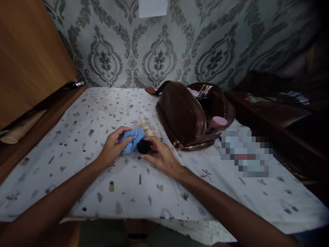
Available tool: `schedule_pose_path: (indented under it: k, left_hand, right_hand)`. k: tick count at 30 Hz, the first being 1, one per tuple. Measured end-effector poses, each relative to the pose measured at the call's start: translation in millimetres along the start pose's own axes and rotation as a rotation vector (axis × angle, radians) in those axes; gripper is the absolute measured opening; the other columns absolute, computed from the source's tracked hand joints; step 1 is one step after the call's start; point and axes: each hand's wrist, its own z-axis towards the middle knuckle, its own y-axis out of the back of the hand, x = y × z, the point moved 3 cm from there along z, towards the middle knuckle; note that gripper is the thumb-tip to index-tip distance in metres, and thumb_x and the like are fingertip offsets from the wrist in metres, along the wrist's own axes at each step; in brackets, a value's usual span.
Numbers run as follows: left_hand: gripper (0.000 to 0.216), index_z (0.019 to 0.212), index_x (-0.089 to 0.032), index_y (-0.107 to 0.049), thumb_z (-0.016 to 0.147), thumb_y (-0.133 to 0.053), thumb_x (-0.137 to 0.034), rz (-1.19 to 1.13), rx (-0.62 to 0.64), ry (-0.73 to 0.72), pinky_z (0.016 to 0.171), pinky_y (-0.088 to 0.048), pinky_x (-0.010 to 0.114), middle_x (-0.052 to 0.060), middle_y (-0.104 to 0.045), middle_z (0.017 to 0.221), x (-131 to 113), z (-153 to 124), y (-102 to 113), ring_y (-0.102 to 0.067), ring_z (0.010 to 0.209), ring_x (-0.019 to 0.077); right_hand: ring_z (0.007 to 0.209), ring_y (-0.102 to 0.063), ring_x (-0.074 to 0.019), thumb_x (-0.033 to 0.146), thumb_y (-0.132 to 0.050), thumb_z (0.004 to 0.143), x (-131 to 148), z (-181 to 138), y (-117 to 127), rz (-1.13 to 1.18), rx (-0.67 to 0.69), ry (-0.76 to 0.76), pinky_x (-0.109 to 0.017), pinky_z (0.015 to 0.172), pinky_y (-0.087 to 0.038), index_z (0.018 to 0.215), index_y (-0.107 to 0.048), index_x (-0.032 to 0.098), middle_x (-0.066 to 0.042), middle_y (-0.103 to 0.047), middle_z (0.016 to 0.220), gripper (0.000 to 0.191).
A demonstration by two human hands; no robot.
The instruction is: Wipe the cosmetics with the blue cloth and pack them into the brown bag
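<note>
My left hand (117, 144) is closed on a crumpled light blue cloth (133, 139), with the thumb pressed over it. The fingers of my right hand (163, 156) pinch a small, glossy, round black object (143, 146) that looks like a cap or lid. This object touches or nearly touches the cloth's right edge; whether it belongs to a larger container is hidden. Just behind both hands lies a pale yellow and clear item (147, 128), perhaps small bottles, partly covered by my right hand and the cloth.
A brown leather bag (180, 113) sits unzipped at the back right, with a pink-lidded jar (218, 121) and other cosmetics inside. The table's white printed cloth (115, 202) reaches the patterned wall (159, 51). Wooden furniture (33, 58) borders the left side. A pixelated patch (246, 154) covers something at right.
</note>
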Motion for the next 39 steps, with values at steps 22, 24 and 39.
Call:
schedule_pose_path:
  k: [22, 24, 39]
  left_hand:
    - [0.038, 0.139, -0.031, -0.053, 0.102, -0.043, -0.033, 0.476, 0.387, -0.610, 0.097, -0.051, 0.040, 0.012, -0.050, 0.134, -23.9, -19.1, -19.3, -0.053, 0.122, 0.0247]
    - [0.039, 0.137, -0.030, -0.052, 0.101, -0.042, -0.041, 0.526, 0.395, -0.540, 0.085, -0.054, 0.035, 0.011, -0.053, 0.124, -18.8, -19.1, -20.1, -0.058, 0.107, 0.0221]
    - [0.048, 0.109, -0.022, -0.054, 0.095, -0.038, -0.065, 0.613, 0.364, -0.329, 0.070, -0.049, 0.032, 0.005, -0.064, 0.096, -16.7, -17.7, -23.9, -0.062, 0.084, 0.0212]
  right_hand:
    - [0.085, -0.065, -0.0176, 0.020, -0.077, 0.067, -5.7, 0.1, -5.9, 0.323, -0.030, -0.179, -0.034, 0.079, -0.055, 0.132, -0.043, 0.022, -0.002, -0.061, 0.102, 0.073]
    - [0.084, -0.065, -0.0167, 0.018, -0.075, 0.068, -6.1, -0.4, -8.5, 0.376, -0.003, -0.174, -0.032, 0.075, -0.055, 0.140, -0.034, 0.024, -0.002, -0.060, 0.101, 0.083]
    - [0.072, -0.062, -0.0140, 0.019, -0.074, 0.073, -5.2, -7.4, -13.2, 0.154, 0.059, -0.131, -0.030, 0.066, -0.053, 0.151, -0.023, 0.029, -0.002, -0.063, 0.102, 0.093]
